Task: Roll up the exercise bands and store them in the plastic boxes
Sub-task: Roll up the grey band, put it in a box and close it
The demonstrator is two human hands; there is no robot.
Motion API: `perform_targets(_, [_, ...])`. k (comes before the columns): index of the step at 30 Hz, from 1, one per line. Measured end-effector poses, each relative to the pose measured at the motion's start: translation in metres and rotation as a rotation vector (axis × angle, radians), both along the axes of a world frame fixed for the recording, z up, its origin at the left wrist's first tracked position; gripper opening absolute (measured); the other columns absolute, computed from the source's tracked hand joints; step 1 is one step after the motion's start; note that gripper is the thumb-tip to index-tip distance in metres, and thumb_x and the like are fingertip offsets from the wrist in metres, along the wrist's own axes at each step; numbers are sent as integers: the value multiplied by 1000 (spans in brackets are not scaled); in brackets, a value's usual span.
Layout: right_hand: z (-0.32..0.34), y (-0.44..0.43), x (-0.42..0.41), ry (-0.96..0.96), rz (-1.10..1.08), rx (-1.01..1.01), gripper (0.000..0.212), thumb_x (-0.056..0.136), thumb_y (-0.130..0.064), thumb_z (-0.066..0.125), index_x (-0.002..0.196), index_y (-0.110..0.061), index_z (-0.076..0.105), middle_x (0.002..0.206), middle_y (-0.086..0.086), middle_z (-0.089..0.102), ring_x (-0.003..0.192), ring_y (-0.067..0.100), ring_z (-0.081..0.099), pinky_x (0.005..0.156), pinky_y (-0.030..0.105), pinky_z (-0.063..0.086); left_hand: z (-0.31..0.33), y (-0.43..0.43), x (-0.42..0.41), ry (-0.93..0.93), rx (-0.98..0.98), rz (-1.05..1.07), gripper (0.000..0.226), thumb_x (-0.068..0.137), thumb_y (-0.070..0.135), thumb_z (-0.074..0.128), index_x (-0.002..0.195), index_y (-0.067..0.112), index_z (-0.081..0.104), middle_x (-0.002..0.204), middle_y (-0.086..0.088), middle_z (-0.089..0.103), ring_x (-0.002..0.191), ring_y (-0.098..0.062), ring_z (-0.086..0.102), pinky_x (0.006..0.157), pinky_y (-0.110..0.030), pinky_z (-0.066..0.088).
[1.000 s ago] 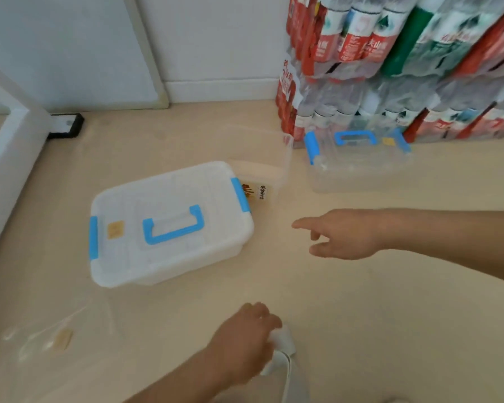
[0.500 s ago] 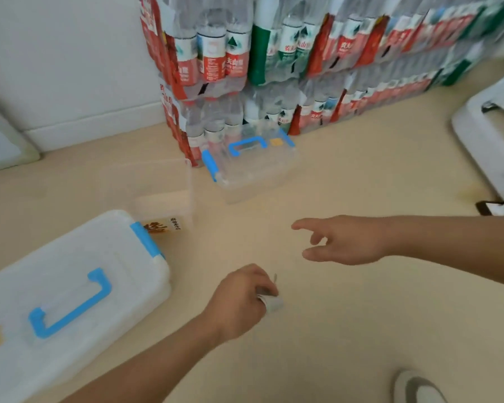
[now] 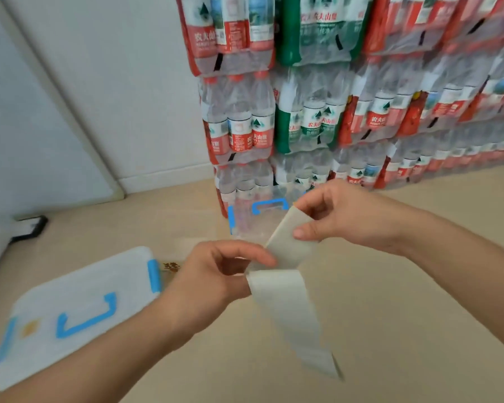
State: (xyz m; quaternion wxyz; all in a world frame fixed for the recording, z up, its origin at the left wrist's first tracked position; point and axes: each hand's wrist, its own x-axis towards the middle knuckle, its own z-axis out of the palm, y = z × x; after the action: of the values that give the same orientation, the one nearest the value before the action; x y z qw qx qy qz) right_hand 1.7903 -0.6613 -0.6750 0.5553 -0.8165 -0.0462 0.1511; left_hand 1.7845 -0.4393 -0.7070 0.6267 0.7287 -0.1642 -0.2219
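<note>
A pale white exercise band [image 3: 291, 309] is held up in front of me by both hands. My left hand [image 3: 216, 274] pinches it near the middle, where it folds. My right hand [image 3: 341, 216] pinches its upper end between thumb and fingers. The loose tail hangs down to the lower right. A closed white plastic box [image 3: 70, 312] with a blue handle and blue clips lies on the floor at the lower left. A clear plastic box [image 3: 245, 219] with a blue handle stands behind my hands, against the bottles.
Shrink-wrapped packs of water bottles [image 3: 346, 97] are stacked high along the back right. A white wall and a leaning panel [image 3: 56, 126] fill the left. A black object [image 3: 29, 228] lies at the far left on the beige floor [image 3: 390, 315].
Both hands rose from near the floor. My right hand, open before, now pinches the band's end. The band has been lifted and unfolded, and the view has tilted upward.
</note>
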Motion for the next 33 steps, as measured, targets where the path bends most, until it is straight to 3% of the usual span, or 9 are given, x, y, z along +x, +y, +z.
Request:
perform_targets(4, [27, 8, 13, -189, 61, 110, 30, 71, -5, 78, 96, -20, 72, 89, 7, 75, 81, 13, 70, 83, 31, 55, 35, 9, -2, -54, -48, 151, 37, 64, -10, 56, 94, 12, 59, 103, -14, 71, 102, -24, 67, 84, -38, 51])
perform_targets(7, [39, 28, 15, -241, 149, 250, 30, 68, -4, 79, 95, -15, 71, 85, 10, 75, 75, 16, 69, 78, 31, 56, 60, 3, -6, -141, 5, 238, 31, 76, 16, 71, 106, 14, 62, 99, -19, 70, 90, -21, 66, 80, -41, 53])
perform_targets(10, [38, 39, 16, -287, 110, 324, 24, 68, -10, 79, 90, -12, 71, 79, 6, 75, 66, 9, 65, 58, 17, 51, 75, -8, -9, -243, 76, 351, 26, 79, 28, 66, 100, 13, 69, 89, -18, 73, 76, -19, 64, 71, -42, 54])
perform_targets(13, [38, 39, 12, -248, 99, 399, 18, 76, -15, 72, 94, -16, 70, 79, 8, 71, 67, 12, 58, 53, 20, 46, 81, -9, -12, -301, 23, 460, 21, 76, 28, 63, 89, 14, 74, 71, -4, 74, 58, -11, 63, 53, -25, 52])
perform_targets(18, [30, 48, -4, -268, 177, 393, 19, 79, -20, 65, 97, -16, 70, 77, -2, 70, 60, 5, 54, 50, 19, 41, 76, 0, -19, -248, -82, 499, 25, 83, 29, 60, 87, 11, 76, 73, -10, 72, 59, -18, 62, 46, -23, 47])
perform_targets(21, [31, 61, -18, -186, 77, 387, 8, 86, -15, 64, 92, -13, 69, 69, 2, 66, 50, 7, 50, 42, 19, 37, 75, 7, -30, -193, -73, 489, 26, 91, 25, 55, 90, 9, 76, 74, -11, 71, 62, -17, 58, 46, -21, 43])
perform_targets(24, [39, 71, -31, -95, 38, 299, 9, 89, -18, 62, 95, -16, 68, 74, 3, 68, 56, 10, 53, 40, 18, 34, 75, 14, -41, -148, -114, 490, 23, 91, 21, 56, 91, 10, 77, 85, -17, 74, 68, -20, 59, 47, -18, 45])
perform_targets(29, [36, 80, -50, 45, 159, 361, 22, 92, -34, 52, 103, -27, 70, 88, -2, 69, 75, 16, 58, 56, 29, 40, 72, 31, -52, -56, -254, 536, 20, 89, 15, 57, 94, 5, 74, 81, -10, 74, 66, -14, 64, 51, -17, 51])
perform_targets(33, [35, 94, -54, -50, 24, 340, 17, 92, -23, 58, 106, -18, 66, 83, 6, 64, 61, 15, 52, 40, 20, 36, 66, 41, -60, -35, -235, 529, 18, 88, 15, 60, 95, 8, 75, 88, -11, 75, 73, -18, 65, 51, -18, 51])
